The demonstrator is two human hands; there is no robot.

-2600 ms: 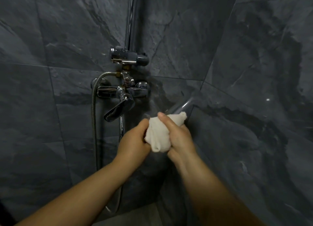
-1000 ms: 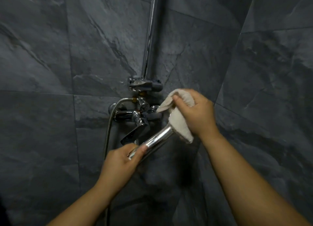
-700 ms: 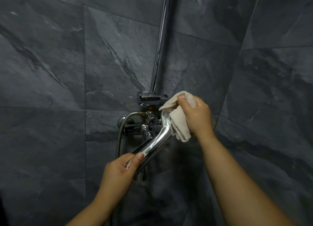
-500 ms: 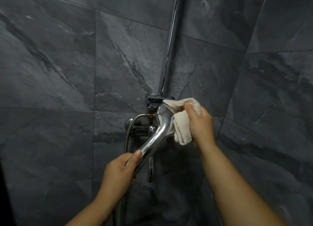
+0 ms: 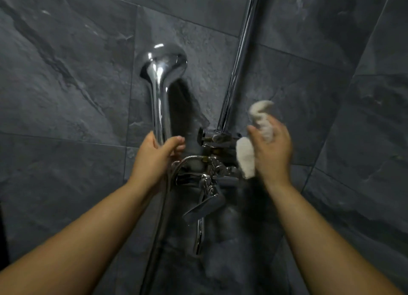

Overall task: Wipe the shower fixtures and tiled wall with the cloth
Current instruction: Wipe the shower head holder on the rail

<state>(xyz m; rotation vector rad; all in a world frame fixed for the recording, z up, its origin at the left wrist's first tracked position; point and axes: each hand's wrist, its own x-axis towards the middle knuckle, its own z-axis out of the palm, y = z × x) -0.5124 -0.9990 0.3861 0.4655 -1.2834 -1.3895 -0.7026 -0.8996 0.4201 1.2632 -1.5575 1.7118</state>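
Note:
My left hand point(image 5: 154, 156) grips the handle of the chrome hand shower point(image 5: 160, 80), held upright with its head near the dark tiled wall point(image 5: 66, 74). My right hand point(image 5: 272, 150) holds the bunched white cloth point(image 5: 246, 157) just right of the chrome slider bracket point(image 5: 217, 138) at the foot of the riser pipe point(image 5: 237, 62). The cloth is off the hand shower. Below the bracket sits the chrome mixer tap point(image 5: 205, 184) with its lever tilted down.
A metal shower hose point(image 5: 161, 217) runs down from the mixer beside my left forearm. A chrome spout point(image 5: 198, 237) hangs below the lever. The right wall point(image 5: 364, 140) meets the back wall in a corner close to my right hand.
My left hand swung the hand shower from slanting right to upright on the left. My right hand came off it with the cloth and now sits beside the slider bracket.

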